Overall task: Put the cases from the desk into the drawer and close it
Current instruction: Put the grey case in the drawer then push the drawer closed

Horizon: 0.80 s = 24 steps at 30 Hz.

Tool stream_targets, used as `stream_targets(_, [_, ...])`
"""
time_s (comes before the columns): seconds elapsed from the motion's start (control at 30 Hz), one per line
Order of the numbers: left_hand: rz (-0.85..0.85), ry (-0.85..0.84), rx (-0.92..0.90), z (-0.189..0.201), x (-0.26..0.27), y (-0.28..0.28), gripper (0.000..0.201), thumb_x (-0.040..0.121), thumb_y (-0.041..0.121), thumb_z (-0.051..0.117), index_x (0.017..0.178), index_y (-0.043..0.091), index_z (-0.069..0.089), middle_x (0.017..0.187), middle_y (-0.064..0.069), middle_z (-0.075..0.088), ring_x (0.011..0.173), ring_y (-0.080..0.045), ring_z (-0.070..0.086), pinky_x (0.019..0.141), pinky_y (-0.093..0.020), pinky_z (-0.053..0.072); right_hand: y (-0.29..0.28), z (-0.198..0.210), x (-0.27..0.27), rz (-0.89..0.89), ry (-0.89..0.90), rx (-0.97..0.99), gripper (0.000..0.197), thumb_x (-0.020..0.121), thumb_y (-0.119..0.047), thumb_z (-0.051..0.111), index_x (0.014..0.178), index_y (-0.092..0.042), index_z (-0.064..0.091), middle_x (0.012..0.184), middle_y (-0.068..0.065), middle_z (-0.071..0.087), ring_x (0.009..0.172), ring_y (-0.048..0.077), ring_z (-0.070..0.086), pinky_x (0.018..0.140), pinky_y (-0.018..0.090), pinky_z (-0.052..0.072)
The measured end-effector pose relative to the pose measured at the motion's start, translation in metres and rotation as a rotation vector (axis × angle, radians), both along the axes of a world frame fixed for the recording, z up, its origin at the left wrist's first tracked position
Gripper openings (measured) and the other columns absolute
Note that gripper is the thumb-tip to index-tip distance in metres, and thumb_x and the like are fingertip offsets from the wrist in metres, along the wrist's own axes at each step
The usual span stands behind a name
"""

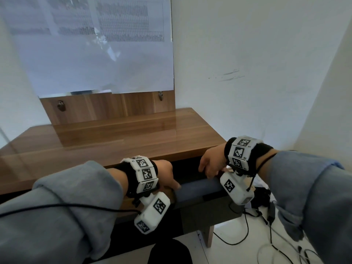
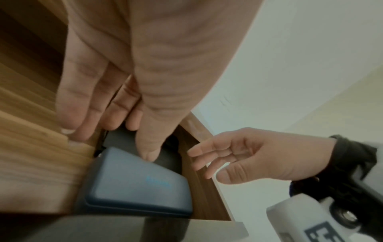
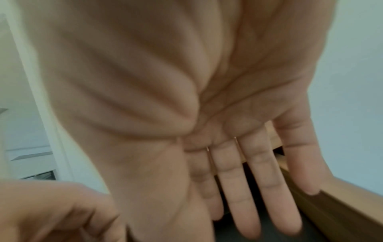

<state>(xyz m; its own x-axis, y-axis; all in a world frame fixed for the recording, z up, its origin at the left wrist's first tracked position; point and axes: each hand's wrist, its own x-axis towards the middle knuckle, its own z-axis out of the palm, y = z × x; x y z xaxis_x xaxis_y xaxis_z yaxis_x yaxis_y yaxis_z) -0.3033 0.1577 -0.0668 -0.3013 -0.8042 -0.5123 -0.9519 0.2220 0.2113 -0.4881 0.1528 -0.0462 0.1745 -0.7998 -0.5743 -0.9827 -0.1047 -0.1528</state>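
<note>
1. Cases lie in the open drawer (image 1: 207, 201) under the front edge of the desk (image 1: 114, 138): a blue-grey case (image 2: 136, 183) in the lower centre of the left wrist frame, and a darker case (image 2: 124, 139) just behind it, partly under the fingers. In the head view the desk top shows no case.

2. Risk, as I judge it: the blue-grey case seems to sit high and tilted against the wooden side of the drawer. If the drawer is pushed now, the case may catch under the desk edge and block it.

3. A second risk: both hands are inside or over the drawer opening. If one hand pushes the front while the other is not yet out, fingers may be squeezed between drawer and desk.

4. The cables (image 1: 247, 221) hang near the right lower part of the head frame and may snag on the drawer corner.

5. The left hand (image 2: 116, 91) points down into the drawer, fingers straight and close together, and the thumb tip touches the cases where they meet. It pinches nothing.

6. The right hand (image 2: 238, 155) is at the right centre of the left wrist frame, just beside the drawer's side wall, with fingers relaxed, slightly spread and holding nothing; in its own wrist view the palm is flat and the fingers are straight.
</note>
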Motion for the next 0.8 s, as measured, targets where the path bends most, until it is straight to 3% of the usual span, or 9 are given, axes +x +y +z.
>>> stream_targets(0.13, [-0.019, -0.01, 0.038, 0.012, 0.021, 0.026, 0.055, 0.078, 0.056, 0.069, 0.11, 0.011, 0.068, 0.082, 0.004, 0.064, 0.073, -0.012, 0.059, 0.067, -0.023, 0.048, 0.021, 0.007, 0.013, 0.037, -0.021, 0.042, 0.062, 0.072, -0.037, 0.079, 0.128, -0.023, 0.057, 0.123, 0.009, 0.067, 0.113, 0.025, 0.063, 0.096, 0.036, 0.052])
stream_targets(0.2, [-0.041, -0.05, 0.027, 0.012, 0.03, 0.039, 0.058, 0.073, 0.055, 0.073, 0.115, 0.014, 0.066, 0.094, 0.004, 0.064, 0.086, -0.014, 0.06, 0.074, -0.026, 0.049, 0.033, 0.008, 0.029, 0.092, -0.006, 0.039, 0.062, 0.069, -0.04, 0.08, 0.125, -0.023, 0.059, 0.122, 0.006, 0.066, 0.112, 0.022, 0.061, 0.096, 0.036, 0.052])
stream_targets(0.3, [-0.087, -0.127, 0.003, 0.011, 0.041, 0.058, 0.062, 0.07, 0.048, 0.079, 0.12, 0.014, 0.062, 0.114, 0.0, 0.064, 0.102, -0.02, 0.061, 0.087, -0.032, 0.051, 0.05, 0.001, 0.055, 0.169, 0.013, -0.025, 0.053, 0.071, -0.036, 0.08, 0.118, -0.018, 0.063, 0.108, -0.001, 0.063, 0.098, 0.016, 0.058, 0.071, 0.024, 0.05])
stream_targets(0.43, [-0.144, -0.195, -0.08, 0.006, 0.057, 0.073, 0.059, 0.074, 0.036, 0.08, 0.121, 0.008, 0.059, 0.115, -0.007, 0.063, 0.094, -0.02, 0.056, 0.077, -0.03, 0.044, 0.063, -0.008, 0.081, 0.235, 0.009, -0.12, 0.046, 0.071, -0.032, 0.081, 0.11, -0.013, 0.067, 0.097, -0.002, 0.06, 0.075, 0.008, 0.052, 0.057, 0.02, 0.041])
stream_targets(0.57, [-0.12, -0.181, -0.165, -0.001, 0.072, 0.077, 0.058, 0.075, 0.036, 0.079, 0.121, 0.009, 0.058, 0.124, -0.009, 0.061, 0.109, -0.026, 0.059, 0.078, -0.03, 0.046, 0.066, -0.013, 0.096, 0.272, 0.0, -0.174, 0.041, 0.072, -0.026, 0.081, 0.106, -0.008, 0.066, 0.097, 0.005, 0.065, 0.084, 0.016, 0.056, 0.067, 0.025, 0.046])
stream_targets(0.67, [-0.097, -0.146, -0.203, -0.002, 0.08, 0.076, 0.066, 0.071, 0.042, 0.081, 0.123, 0.014, 0.053, 0.125, -0.005, 0.054, 0.11, -0.025, 0.056, 0.086, -0.033, 0.049, 0.066, -0.014, 0.102, 0.277, 0.003, -0.188, 0.037, 0.071, -0.024, 0.081, 0.102, -0.012, 0.063, 0.094, 0.001, 0.061, 0.086, 0.017, 0.056, 0.072, 0.027, 0.048])
stream_targets(0.8, [-0.079, -0.168, -0.369, -0.008, 0.084, 0.07, 0.076, 0.059, 0.05, 0.084, 0.118, 0.017, 0.049, 0.12, -0.003, 0.046, 0.109, -0.024, 0.048, 0.09, -0.038, 0.049, 0.061, -0.015, 0.105, 0.273, 0.016, -0.207, 0.043, 0.073, -0.022, 0.08, 0.109, -0.01, 0.059, 0.095, 0.0, 0.056, 0.089, 0.019, 0.055, 0.08, 0.032, 0.049])
